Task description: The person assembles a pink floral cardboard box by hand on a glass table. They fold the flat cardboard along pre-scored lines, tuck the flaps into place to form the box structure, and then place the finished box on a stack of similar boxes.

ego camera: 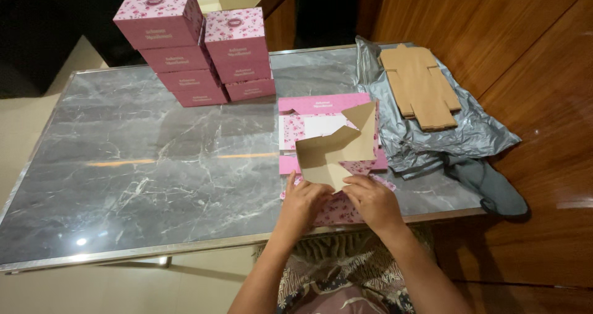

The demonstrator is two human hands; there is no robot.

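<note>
Half-folded pink box (336, 159) at table (154, 166) near edge — empty, flaps up; left hand (304, 203), right hand (370, 201) pinch its flaps.

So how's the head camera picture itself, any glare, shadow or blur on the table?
Head view: sharp around both hands, left hand and right hand, on the half-folded pink floral box; an orange streak and small white glints reflect off the glossy marble tabletop; the stacked pink boxes cast a soft shadow; the top-left corner is dark; the table edges bow slightly.
</note>
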